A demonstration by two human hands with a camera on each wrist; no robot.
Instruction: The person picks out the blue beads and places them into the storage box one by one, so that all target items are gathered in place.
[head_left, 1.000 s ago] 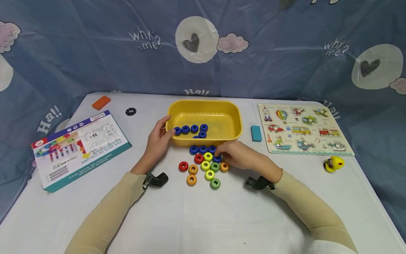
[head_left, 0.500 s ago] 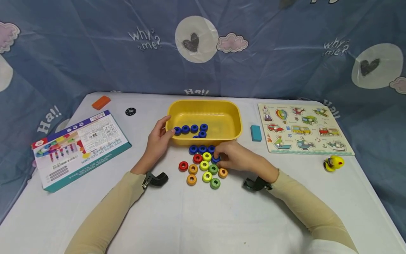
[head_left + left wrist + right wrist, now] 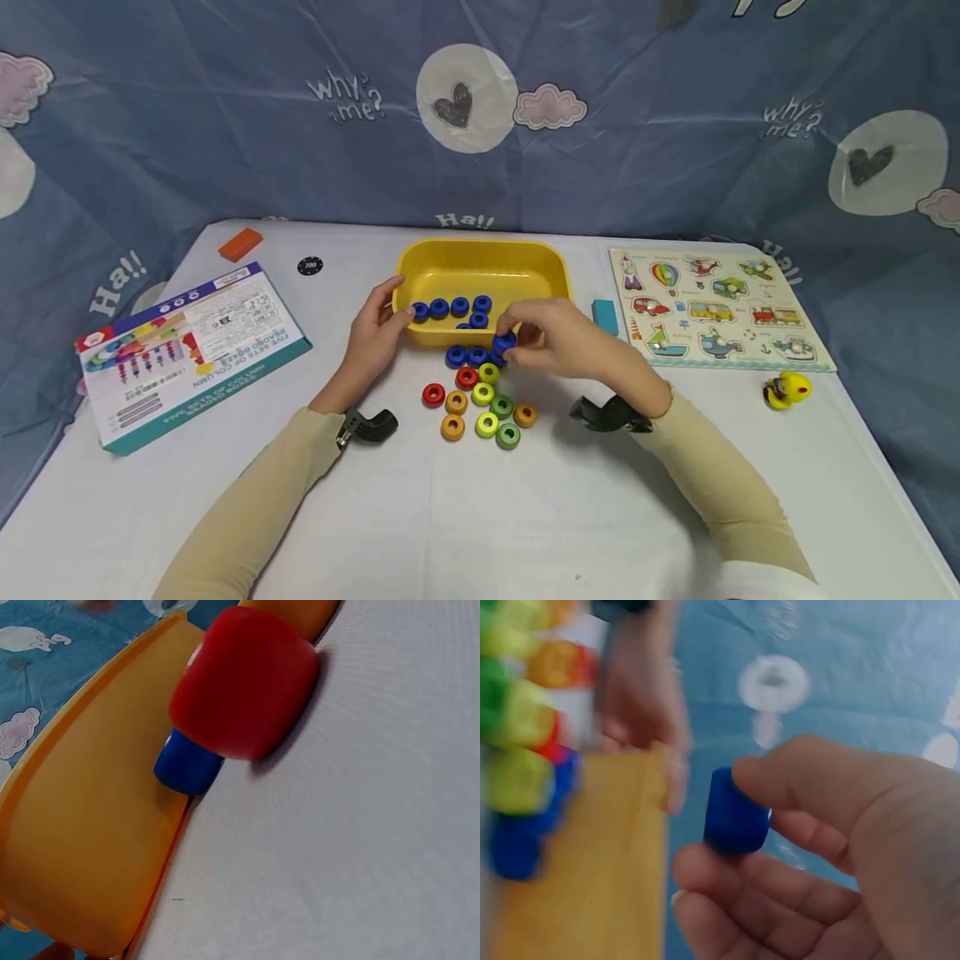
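Between thumb and fingers of my right hand a blue bead is pinched, raised at the front rim of the yellow tub. My left hand grips the tub's left end, thumb at the rim. Inside the tub lie several blue beads. In front of it on the table are more blue beads, red beads, yellow beads, orange beads and green beads. A red bead looms close in the left wrist view, by the tub wall.
At left lies a bead-set box, with an orange block and a black chip behind it. To the right are a teal block, a picture puzzle board and a yellow duck toy.
My right hand has picked a blue bead off the table and lifted it toward the tub's rim. Some yellow and green beads shifted slightly left. My left hand stays on the tub.
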